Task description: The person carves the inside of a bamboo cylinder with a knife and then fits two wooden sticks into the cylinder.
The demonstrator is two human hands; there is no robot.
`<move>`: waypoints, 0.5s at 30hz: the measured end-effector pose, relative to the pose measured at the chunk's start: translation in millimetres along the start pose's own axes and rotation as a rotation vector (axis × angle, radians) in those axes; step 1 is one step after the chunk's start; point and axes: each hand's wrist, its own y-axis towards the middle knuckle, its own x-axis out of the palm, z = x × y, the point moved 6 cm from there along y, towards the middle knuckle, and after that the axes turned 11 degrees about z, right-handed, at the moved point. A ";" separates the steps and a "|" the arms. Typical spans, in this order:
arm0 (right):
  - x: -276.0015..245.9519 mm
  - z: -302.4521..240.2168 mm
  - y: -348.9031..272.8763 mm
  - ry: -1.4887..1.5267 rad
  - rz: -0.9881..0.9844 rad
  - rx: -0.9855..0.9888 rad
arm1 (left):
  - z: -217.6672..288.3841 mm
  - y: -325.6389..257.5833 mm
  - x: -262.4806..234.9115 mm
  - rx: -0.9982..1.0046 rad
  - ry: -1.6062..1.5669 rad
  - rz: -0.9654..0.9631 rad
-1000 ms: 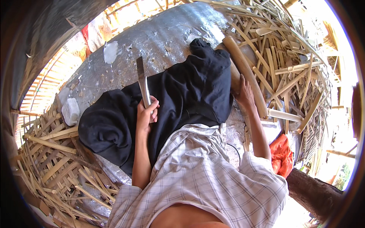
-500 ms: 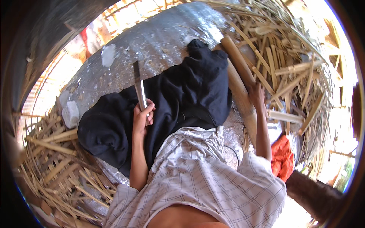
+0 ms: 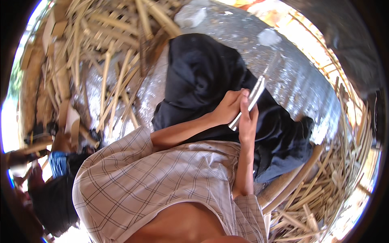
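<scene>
Gripping long silver-handled metal knife (image 3: 258, 88), held over draped black cloth (image 3: 198, 83) on lap, hands together. R hand (image 3: 248, 116): fingers curled w/ handle btwn them & thumb. L hand (image 3: 227, 107): fingers bent, up against R hand; can't tell if pinching handle too. Blade blurry, points away, seen against shiny grey sheet (image 3: 302, 81). Round tan bamboo poles (image 3: 296, 177) nr R elbow, next to pile of pale split bamboo strips (image 3: 321, 190).

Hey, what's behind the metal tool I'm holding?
Behind the metal tool are black cloth and, near its tip, silvery sheeting; whatever it directly overlaps is covered.
</scene>
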 end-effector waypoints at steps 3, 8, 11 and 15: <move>-0.2 23.3 -13.8 0.113 -0.162 0.211 | 45.1 -15.8 -28.4 0.128 0.370 -0.079; 15.1 38.1 -28.7 0.084 -0.312 0.256 | 65.1 -69.0 -89.7 -0.095 0.387 -0.288; 14.3 37.4 -21.7 0.116 -0.315 0.318 | 93.0 -75.6 -176.2 -0.077 0.624 0.017; 10.4 43.3 -13.4 0.155 -0.273 0.402 | 121.5 -88.6 -362.8 -0.158 0.960 0.783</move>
